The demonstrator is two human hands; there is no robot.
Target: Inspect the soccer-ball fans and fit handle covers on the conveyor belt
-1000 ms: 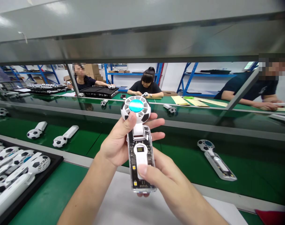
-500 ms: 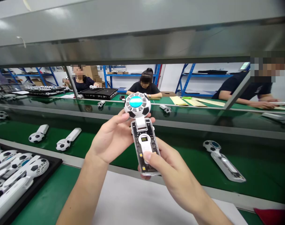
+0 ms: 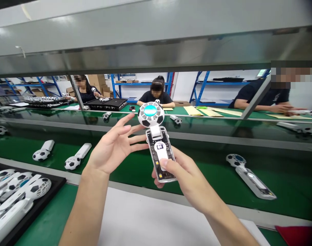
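Note:
A handheld fan [image 3: 156, 136] with a round black-and-white football-patterned head and a clear handle stands upright in front of me. Its head has a bright blue centre, and a small lit display shows on the handle. My right hand [image 3: 180, 167] grips the lower handle, thumb on the white strip. To the left of the fan, my left hand [image 3: 117, 143] is spread open, its fingers pointing towards the fan; some fingertips reach behind or beside the handle's edge, and whether they touch it I cannot tell.
On the green belt [image 3: 197, 191] lie several more fans, one with a clear handle [image 3: 250, 177] at right. A black tray [image 3: 50, 191] of fans stands at left. White paper [image 3: 145, 218] lies nearest me. Opposite sit several co-workers; a metal shelf [image 3: 145, 37] hangs overhead.
My left hand has come away from the fan's head, moving left with its fingers spreading. The right hand still holds the fan, and the display's digits look different.

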